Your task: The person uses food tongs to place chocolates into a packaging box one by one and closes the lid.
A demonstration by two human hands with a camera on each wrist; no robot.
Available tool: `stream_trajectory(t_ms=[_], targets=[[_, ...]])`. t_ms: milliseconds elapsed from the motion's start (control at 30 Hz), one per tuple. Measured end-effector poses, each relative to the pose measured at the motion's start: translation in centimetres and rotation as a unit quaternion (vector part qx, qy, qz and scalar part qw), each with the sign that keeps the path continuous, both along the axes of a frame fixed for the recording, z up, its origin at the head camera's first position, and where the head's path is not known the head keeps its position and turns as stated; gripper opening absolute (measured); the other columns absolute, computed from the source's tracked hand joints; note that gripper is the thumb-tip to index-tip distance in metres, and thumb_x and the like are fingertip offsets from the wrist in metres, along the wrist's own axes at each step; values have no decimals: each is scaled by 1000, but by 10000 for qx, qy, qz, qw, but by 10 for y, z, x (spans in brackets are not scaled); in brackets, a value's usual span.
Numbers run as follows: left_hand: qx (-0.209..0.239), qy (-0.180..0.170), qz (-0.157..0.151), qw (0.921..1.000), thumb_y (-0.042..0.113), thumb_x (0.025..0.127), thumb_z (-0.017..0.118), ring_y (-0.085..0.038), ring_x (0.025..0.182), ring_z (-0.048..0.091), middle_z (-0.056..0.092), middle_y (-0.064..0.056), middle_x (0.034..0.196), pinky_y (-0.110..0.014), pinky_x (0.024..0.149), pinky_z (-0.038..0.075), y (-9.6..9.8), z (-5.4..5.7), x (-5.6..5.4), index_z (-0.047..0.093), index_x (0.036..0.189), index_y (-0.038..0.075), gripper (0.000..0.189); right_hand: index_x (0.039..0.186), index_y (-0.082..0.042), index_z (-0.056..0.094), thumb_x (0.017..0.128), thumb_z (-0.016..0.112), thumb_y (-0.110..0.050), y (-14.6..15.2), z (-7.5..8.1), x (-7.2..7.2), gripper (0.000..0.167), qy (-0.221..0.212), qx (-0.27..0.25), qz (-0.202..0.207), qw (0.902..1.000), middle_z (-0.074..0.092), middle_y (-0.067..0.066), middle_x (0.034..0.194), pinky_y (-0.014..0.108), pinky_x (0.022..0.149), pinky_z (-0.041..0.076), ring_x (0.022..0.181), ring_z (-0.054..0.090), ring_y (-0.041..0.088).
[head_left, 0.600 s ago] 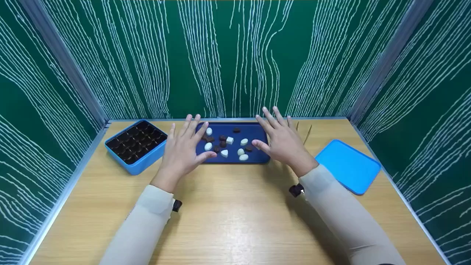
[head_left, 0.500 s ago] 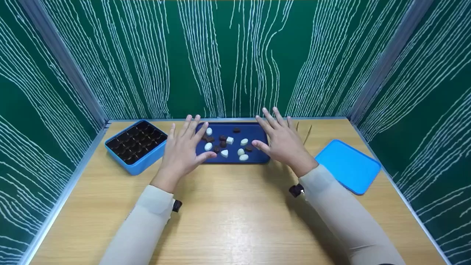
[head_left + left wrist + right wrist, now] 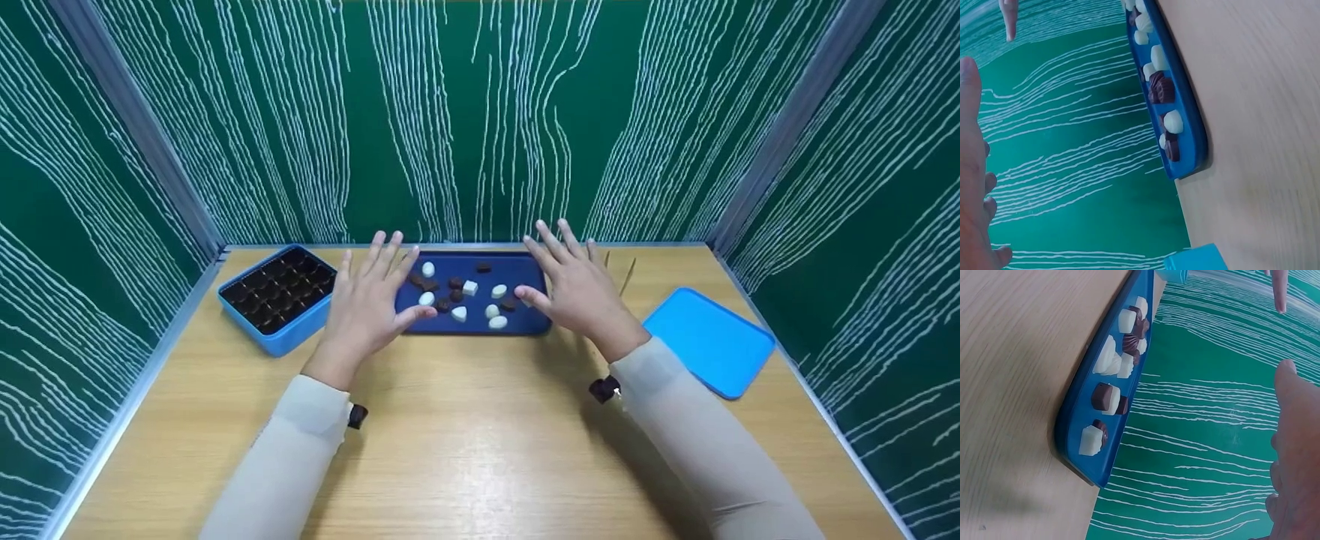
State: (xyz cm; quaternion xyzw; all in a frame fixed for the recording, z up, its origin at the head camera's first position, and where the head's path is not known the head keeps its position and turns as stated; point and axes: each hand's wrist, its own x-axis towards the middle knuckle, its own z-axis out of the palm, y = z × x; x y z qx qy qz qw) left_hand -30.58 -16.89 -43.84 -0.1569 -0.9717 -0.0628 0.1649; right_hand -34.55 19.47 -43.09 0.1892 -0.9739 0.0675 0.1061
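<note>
A dark blue tray (image 3: 480, 327) lies at the back of the table, with several white chocolates (image 3: 459, 314) and dark brown chocolates (image 3: 484, 267) scattered on it. My left hand (image 3: 367, 307), fingers spread, hovers near the tray's left end and holds nothing. Over the right end is my right hand (image 3: 581, 292), also spread and bare. In the left wrist view the left hand (image 3: 972, 169) stands apart from the tray (image 3: 1199, 129). The right wrist view likewise has the right hand (image 3: 1300, 444) away from the tray (image 3: 1069, 416).
Left of the tray stands a blue box (image 3: 289, 337) with a dark divided insert (image 3: 281, 289). A blue lid (image 3: 712, 341) lies on the right. Thin tweezer-like tips (image 3: 628, 274) show behind the right hand. Green white-streaked panels (image 3: 510, 120) enclose the wooden table (image 3: 480, 435).
My left hand has shifted slightly to the left. The right hand stays nearly still, and the head view has tilted a little.
</note>
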Motion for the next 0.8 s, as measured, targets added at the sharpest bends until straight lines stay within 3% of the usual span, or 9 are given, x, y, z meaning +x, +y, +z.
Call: stream_trajectory(t_ms=[267,500,600,667,733,800], targets=[[239,-165,241,9993,93,103,28,-32,181,4,13,-4,194,-68,146,2,-31,7,-3,18,184,32,102,184,-34,21,107,52,-81,-8,0,7,95,-59,-7,94,9999,6,-2,195,76,143,5,181,-3,34],[1178,-382,770,9893,57,119,46,-46,178,11,20,-18,191,-71,144,15,-97,5,-16,34,180,15,75,183,-33,23,108,43,-84,-32,-11,12,94,-117,50,555,9984,5,-4,194,74,143,10,181,1,36],[1479,-612,1324,9782,45,121,50,-55,173,19,23,-29,186,-75,139,26,-128,-1,-19,40,176,6,68,183,-34,23,106,40,-86,-51,-19,15,95,-332,48,718,9969,1,-7,194,72,144,8,181,-2,34],[1650,-875,1776,9662,42,120,52,-59,170,20,19,-34,185,-77,136,30,-148,-7,-20,39,174,0,70,183,-35,24,106,39,-86,-66,-25,18,94,-438,73,828,9956,1,-9,194,71,144,8,181,-2,32],[1827,-1219,2184,9508,39,119,52,-62,169,19,14,-39,184,-79,134,32,-165,-14,-19,33,175,-4,73,183,-36,25,106,37,-87,-82,-32,21,93,-443,202,928,9945,3,-10,193,70,144,10,181,0,31],[2114,-1635,2540,9295,35,119,51,-64,169,16,7,-41,184,-79,135,30,-182,-21,-18,21,177,-7,78,183,-38,23,106,34,-88,-102,-40,24,93,-504,350,1195,9909,3,-11,193,69,144,13,181,2,31]])
